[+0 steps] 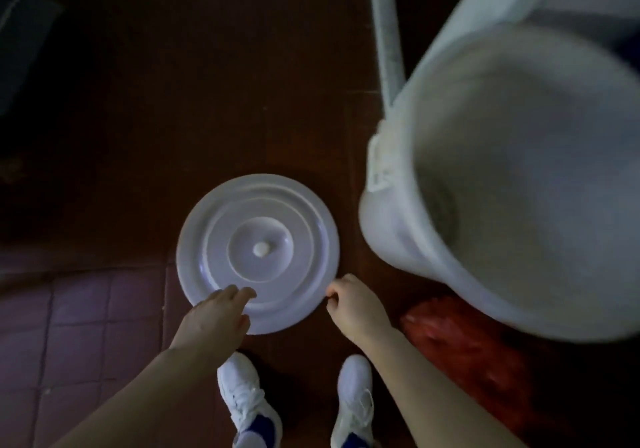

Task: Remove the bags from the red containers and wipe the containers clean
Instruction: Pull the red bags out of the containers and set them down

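On white lid (258, 253), left hand (214, 319) flat; right hand (353, 300) pinching rim.

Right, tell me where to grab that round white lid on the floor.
Grip the lid by its thin outer rim on the near side, where both hands already are. It lies flat, and its centre knob looks too small to pinch.

A round white lid (258, 253) lies on the floor (138, 135); both hands touch its near edge, left hand (214, 319) flat, right hand (353, 303) curled at the rim.
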